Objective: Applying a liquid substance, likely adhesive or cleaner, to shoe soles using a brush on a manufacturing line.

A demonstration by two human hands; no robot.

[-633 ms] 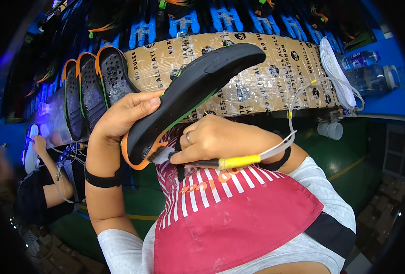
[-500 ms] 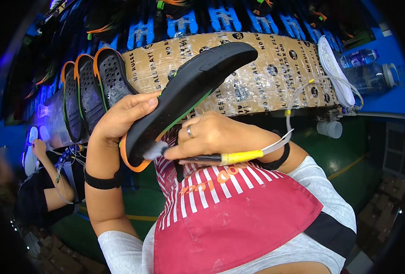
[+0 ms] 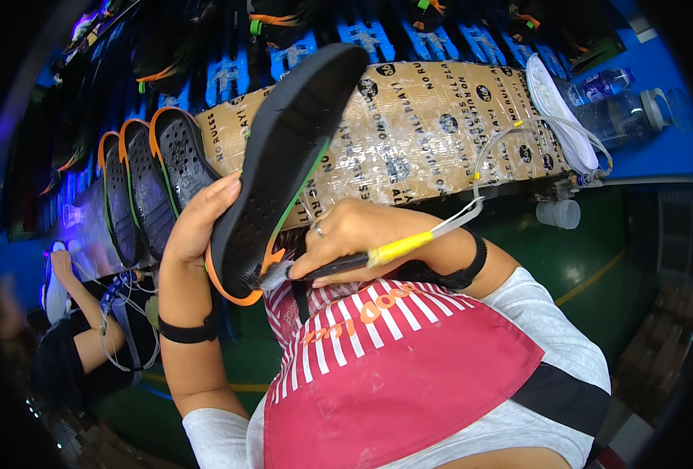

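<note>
My left hand (image 3: pixel 201 223) is closed on the edge of a black shoe sole (image 3: pixel 280 133) with orange and green trim. The sole is tilted, its orange-rimmed end low and near me, its other end raised over the cardboard. In my right hand (image 3: pixel 354 238) is a brush (image 3: pixel 339 266) with a black handle, a yellow-taped end and a clear tube running off it. The pale bristles touch the inside of the sole near the orange rim. Three similar soles (image 3: pixel 178 152) lean in a row on the left, close to my left hand.
Printed cardboard (image 3: pixel 417 141) covers the bench in front. Behind it runs a line of blue racks (image 3: pixel 366 43) with dark shoe parts. A white sole (image 3: pixel 559 113), bottles (image 3: pixel 616 117) and a small cup (image 3: pixel 557 213) sit at the right. Another person's arm (image 3: pixel 81 285) works at the left.
The sole has swung more upright, its raised end moving left and up. My right hand and the brush have shifted slightly, with the bristles still at the orange-rimmed end.
</note>
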